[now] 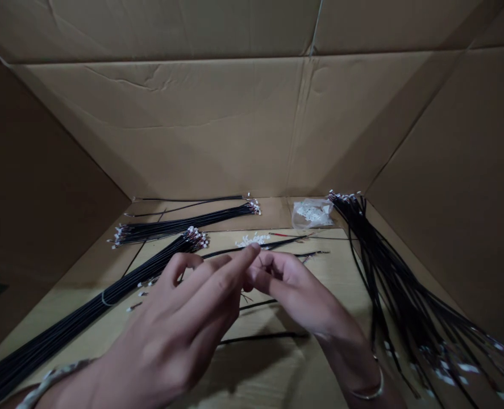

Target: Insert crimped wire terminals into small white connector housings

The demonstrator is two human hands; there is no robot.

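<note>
Black wires [85, 318] lie bundled, white-tipped, just beside the left hand [183, 318]. Its fingers [217, 277] nearly meet those of the right hand [290, 289]; whether they pinch anything cannot be told.

Single head-worn view, facing forward and down; close above the left hand [170, 318] and right hand [286, 289].

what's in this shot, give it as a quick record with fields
left hand: fingers stretched toward the right hand, anything held too small to tell
right hand: fingers curled, anything held too small to tell
nearest: thin black wire below the hands
bundles: black wires with white connector ends
loose: white connectors, clear plastic bag
place: cardboard box
</note>
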